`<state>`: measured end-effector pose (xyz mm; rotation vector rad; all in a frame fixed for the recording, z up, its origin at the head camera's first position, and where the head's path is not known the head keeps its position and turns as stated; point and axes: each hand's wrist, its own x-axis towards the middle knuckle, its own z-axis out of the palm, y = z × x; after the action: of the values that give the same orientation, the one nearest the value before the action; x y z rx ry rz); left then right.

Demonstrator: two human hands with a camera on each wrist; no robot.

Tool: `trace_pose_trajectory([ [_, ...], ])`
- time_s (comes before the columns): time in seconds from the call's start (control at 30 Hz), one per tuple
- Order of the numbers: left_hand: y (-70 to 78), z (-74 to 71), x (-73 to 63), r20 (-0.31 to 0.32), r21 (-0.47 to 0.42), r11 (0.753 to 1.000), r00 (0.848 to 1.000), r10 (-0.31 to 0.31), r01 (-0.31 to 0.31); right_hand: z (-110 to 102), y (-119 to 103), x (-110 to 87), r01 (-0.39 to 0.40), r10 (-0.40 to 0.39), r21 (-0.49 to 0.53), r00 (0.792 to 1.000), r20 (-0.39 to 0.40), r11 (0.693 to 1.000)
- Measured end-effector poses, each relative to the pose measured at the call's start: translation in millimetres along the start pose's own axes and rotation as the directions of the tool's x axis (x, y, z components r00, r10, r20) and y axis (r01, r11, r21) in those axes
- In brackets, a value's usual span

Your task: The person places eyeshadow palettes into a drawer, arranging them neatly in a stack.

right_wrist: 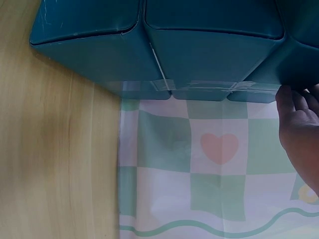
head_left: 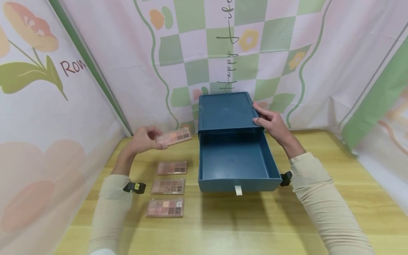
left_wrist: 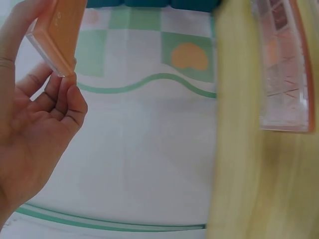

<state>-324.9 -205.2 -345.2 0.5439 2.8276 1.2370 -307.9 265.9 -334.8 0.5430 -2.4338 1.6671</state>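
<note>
In the head view, my left hand (head_left: pixel 144 139) pinches a clear-lidded eyeshadow palette (head_left: pixel 174 136) by its left end, tilted above the table, left of a dark blue drawer cabinet (head_left: pixel 227 110). The left wrist view shows that palette's orange underside (left_wrist: pixel 64 30) between thumb and fingers. Below it, three similar palettes lie in a column: one nearest the hand (head_left: pixel 172 168), a middle one (head_left: pixel 168 186) and a front one (head_left: pixel 165 208). The cabinet's top drawer (head_left: pixel 239 185) is pulled out, its inner floor showing. My right hand (head_left: pixel 272 122) rests extended fingers against the cabinet's upper right edge.
The right wrist view shows several cabinet tiers (right_wrist: pixel 214 59), with clear tape (right_wrist: pixel 199 85) across them. A pale tab (head_left: pixel 238 190) hangs from the drawer front. Patterned curtains (head_left: pixel 134 53) enclose the wooden table (head_left: pixel 236 230) at the back and sides.
</note>
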Motion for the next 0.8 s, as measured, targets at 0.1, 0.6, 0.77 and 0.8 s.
trace_pose_trajectory([
  [0.1, 8.8, -6.4, -3.6, -0.003, -0.012, 1.000, 1.000, 0.021, -0.021, 0.2, -0.1, 0.6, 0.004, -0.004, -0.007, 1.000, -0.002, 1.000],
  [0.6, 53.7, -16.4, -16.7, -0.043, -0.031, 0.988, 0.988, 0.148, -0.149, 1.5, -0.8, -0.5, 0.006, -0.006, 0.000, 1.000, -0.002, 1.000],
  [0.77, 72.3, -11.6, -21.2, -0.068, -0.025, 0.980, 0.979, 0.194, -0.196, 1.3, -0.6, 0.5, 0.015, -0.015, -0.014, 1.000, -0.003, 1.000],
  [0.8, 76.2, -10.2, -22.0, -0.068, -0.021, 0.979, 0.977, 0.203, -0.205, 1.2, -0.5, 0.7, 0.016, -0.016, -0.015, 1.000, -0.003, 1.000],
])
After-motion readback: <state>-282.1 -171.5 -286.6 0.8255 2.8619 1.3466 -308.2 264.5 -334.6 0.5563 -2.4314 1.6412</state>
